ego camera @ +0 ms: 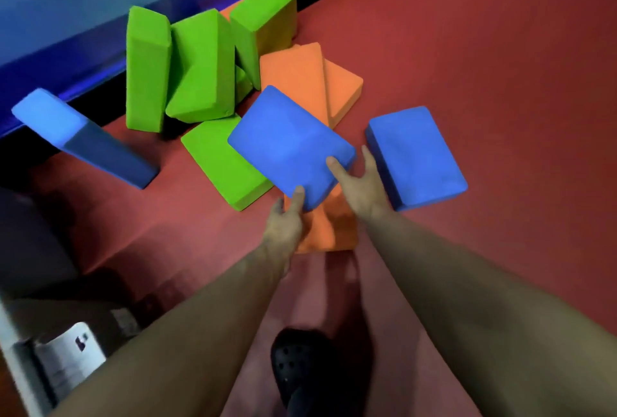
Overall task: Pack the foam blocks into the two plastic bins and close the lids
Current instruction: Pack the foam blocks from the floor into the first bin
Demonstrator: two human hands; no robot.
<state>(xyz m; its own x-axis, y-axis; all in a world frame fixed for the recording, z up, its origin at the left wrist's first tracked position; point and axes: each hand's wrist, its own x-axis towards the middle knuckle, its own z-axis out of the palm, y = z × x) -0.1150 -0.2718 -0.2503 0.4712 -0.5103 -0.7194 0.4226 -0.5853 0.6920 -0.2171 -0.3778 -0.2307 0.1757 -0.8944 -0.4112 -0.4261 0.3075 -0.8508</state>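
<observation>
Head view, my only camera: I look steeply down and forward from standing height, past both forearms, onto the red floor [484, 49] and nearby foam blocks [200, 62].

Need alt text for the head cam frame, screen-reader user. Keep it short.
Both hands, left hand and right hand, grip a blue foam block above an orange block on a red floor. Around it lie green blocks, more orange blocks and two more blue blocks; no bin is clearly visible.

Bare forearms with no sleeves showing; a black perforated clog [300, 370] on one foot.
</observation>
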